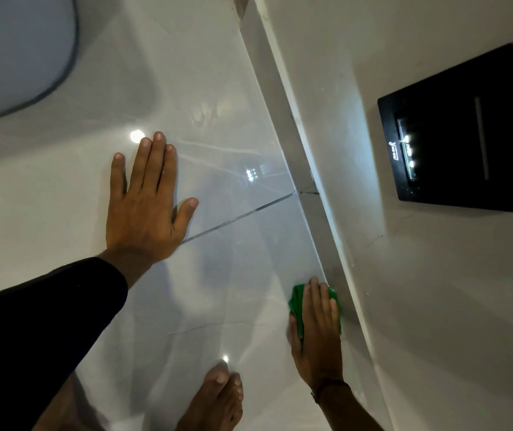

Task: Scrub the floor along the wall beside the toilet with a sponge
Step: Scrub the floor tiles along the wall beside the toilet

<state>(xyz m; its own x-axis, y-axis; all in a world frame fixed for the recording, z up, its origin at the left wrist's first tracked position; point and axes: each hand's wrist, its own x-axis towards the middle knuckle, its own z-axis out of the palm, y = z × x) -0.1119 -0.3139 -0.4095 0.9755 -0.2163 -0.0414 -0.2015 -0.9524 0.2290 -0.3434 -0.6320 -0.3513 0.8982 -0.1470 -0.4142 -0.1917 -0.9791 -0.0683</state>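
A green sponge [296,301] lies flat on the glossy white floor tiles [242,244], right against the grey skirting [283,119] at the foot of the wall. My right hand [317,331] presses down on it, fingers spread over its top, so only its left and far edges show. My left hand [146,200] rests flat on the floor further left, palm down with fingers apart, holding nothing. The toilet [15,54] fills the upper left corner as a white curved body with a dark rim line.
The wall [404,290] rises on the right and carries a black flush plate [454,132]. A grout line [239,217] crosses the tiles between my hands. My bare foot [217,399] stands at the bottom edge, close behind the right hand.
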